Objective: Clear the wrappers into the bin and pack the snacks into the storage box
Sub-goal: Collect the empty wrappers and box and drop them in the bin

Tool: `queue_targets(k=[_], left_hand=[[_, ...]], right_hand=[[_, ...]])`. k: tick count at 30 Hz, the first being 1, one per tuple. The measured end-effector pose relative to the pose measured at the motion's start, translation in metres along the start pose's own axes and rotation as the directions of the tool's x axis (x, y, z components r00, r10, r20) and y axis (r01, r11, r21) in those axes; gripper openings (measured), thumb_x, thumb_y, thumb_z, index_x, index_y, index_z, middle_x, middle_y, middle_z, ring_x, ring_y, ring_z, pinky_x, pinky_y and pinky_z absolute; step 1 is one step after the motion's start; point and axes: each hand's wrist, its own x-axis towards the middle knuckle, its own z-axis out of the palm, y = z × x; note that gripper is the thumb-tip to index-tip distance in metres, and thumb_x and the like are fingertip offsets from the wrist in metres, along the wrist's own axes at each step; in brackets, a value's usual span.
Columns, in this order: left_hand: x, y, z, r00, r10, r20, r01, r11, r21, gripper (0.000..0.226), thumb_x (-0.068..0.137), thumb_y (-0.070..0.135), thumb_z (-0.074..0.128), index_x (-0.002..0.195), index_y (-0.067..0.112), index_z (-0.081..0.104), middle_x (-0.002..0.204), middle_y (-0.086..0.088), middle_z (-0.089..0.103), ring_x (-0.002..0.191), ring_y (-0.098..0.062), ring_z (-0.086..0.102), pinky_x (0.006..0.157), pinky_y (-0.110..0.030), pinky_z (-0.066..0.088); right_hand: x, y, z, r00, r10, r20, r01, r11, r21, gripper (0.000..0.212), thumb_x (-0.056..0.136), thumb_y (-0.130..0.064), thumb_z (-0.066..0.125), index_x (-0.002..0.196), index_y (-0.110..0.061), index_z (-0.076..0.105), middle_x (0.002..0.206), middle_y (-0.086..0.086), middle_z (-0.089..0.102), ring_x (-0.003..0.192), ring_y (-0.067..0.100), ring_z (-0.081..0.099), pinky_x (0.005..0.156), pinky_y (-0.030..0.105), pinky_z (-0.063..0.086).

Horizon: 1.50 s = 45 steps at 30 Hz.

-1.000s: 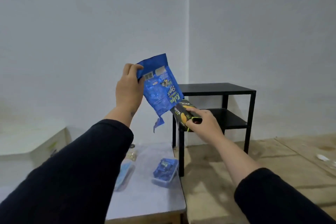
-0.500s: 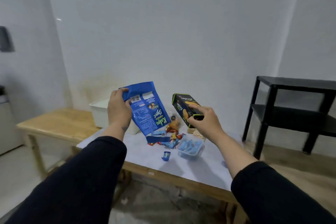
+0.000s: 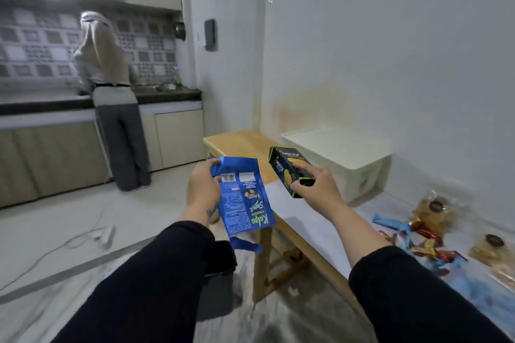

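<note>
My left hand (image 3: 202, 189) pinches the top of a blue "Kalpa" wrapper (image 3: 245, 202). My right hand (image 3: 316, 189) grips a dark "Nextar" box (image 3: 287, 168), held above the near-left end of the surface (image 3: 245, 144)

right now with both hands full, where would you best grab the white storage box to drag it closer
Take the white storage box by its overhanging top rim on the near short end, coming from the table's front edge; the lip juts past the wall and gives fingers a ledge.

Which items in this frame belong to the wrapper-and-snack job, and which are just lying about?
Job: blue wrapper in left hand; black snack box in right hand; dark bin; white storage box; loose snacks.

Lying about: floor cable; kitchen counter; another person.
</note>
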Motion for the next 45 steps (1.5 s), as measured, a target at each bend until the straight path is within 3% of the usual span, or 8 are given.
queue_targets(k=[9,13,21,26,33,38,41,45], left_hand=[[0.036,-0.130,0.004,0.963,-0.251,-0.101,0.264,0.953,0.149,0.036,0.091,0.002,0.053,0.124,0.014,0.057,0.126,-0.005,0.054,0.114,-0.024,0.053,0.088,-0.024,0.036],[0.058,-0.175,0.008,0.949,-0.304,-0.084,0.314,0.935,0.163,0.036,0.091,0.003,0.054,0.125,0.015,0.057,0.127,-0.003,0.053,0.115,-0.022,0.052,0.087,-0.023,0.036],[0.143,-0.313,0.054,0.866,-0.489,0.102,0.467,0.865,0.182,0.036,0.090,0.006,0.053,0.126,0.012,0.056,0.129,-0.006,0.053,0.118,-0.022,0.051,0.088,-0.019,0.031],[0.169,-0.390,0.093,0.779,-0.600,0.180,0.567,0.798,0.205,0.038,0.091,0.006,0.052,0.130,0.007,0.052,0.130,-0.012,0.050,0.118,-0.026,0.051,0.089,-0.018,0.030],[0.173,-0.500,0.154,0.591,-0.790,0.165,0.749,0.613,0.253,0.044,0.090,0.000,0.049,0.133,0.002,0.049,0.129,-0.017,0.049,0.115,-0.030,0.053,0.094,-0.028,0.040],[0.144,-0.584,0.195,0.310,-0.944,0.116,0.917,0.329,0.225,0.055,0.077,-0.002,0.056,0.131,0.004,0.050,0.127,-0.020,0.053,0.103,-0.036,0.061,0.089,-0.046,0.054],[0.126,-0.625,0.215,0.168,-0.981,0.097,0.960,0.185,0.209,0.057,0.071,0.001,0.061,0.127,0.006,0.052,0.127,-0.019,0.052,0.101,-0.038,0.061,0.087,-0.047,0.055],[0.115,-0.634,0.228,0.141,-0.983,0.116,0.958,0.165,0.233,0.061,0.081,0.017,0.064,0.138,0.013,0.042,0.134,-0.016,0.045,0.107,-0.041,0.058,0.087,-0.050,0.054]], right_hand=[[0.097,0.030,0.150,0.934,0.012,0.356,-0.005,1.000,-0.020,0.055,0.064,-0.045,0.058,0.119,-0.046,0.058,0.127,0.000,0.054,0.105,0.014,0.059,0.091,0.035,0.053],[0.115,0.041,0.203,0.913,0.019,0.408,0.008,0.998,-0.063,0.056,0.067,-0.046,0.057,0.123,-0.044,0.056,0.133,0.000,0.049,0.115,0.015,0.053,0.095,0.035,0.048],[0.177,0.098,0.347,0.820,0.285,0.496,-0.198,0.955,-0.221,0.049,0.082,-0.031,0.062,0.131,-0.035,0.053,0.136,0.005,0.041,0.119,0.020,0.048,0.088,0.023,0.036],[0.193,0.141,0.415,0.730,0.471,0.495,-0.374,0.882,-0.288,0.047,0.082,-0.033,0.064,0.129,-0.034,0.054,0.134,0.007,0.039,0.119,0.022,0.050,0.100,0.033,0.045],[0.210,0.216,0.497,0.596,0.596,0.538,-0.441,0.803,-0.401,0.051,0.083,-0.045,0.062,0.133,-0.034,0.051,0.141,0.006,0.042,0.121,0.025,0.050,0.094,0.033,0.044],[0.212,0.270,0.552,0.512,0.661,0.549,-0.436,0.751,-0.496,0.052,0.086,-0.047,0.059,0.135,-0.033,0.048,0.146,0.008,0.031,0.128,0.028,0.043,0.099,0.034,0.040],[0.211,0.294,0.577,0.464,0.688,0.559,-0.426,0.726,-0.540,0.054,0.086,-0.050,0.059,0.136,-0.034,0.046,0.150,0.006,0.026,0.128,0.028,0.045,0.095,0.033,0.043],[0.212,0.308,0.591,0.421,0.697,0.580,-0.364,0.716,-0.596,0.059,0.087,-0.052,0.058,0.141,-0.037,0.041,0.159,0.004,0.013,0.141,0.029,0.030,0.099,0.035,0.041]])
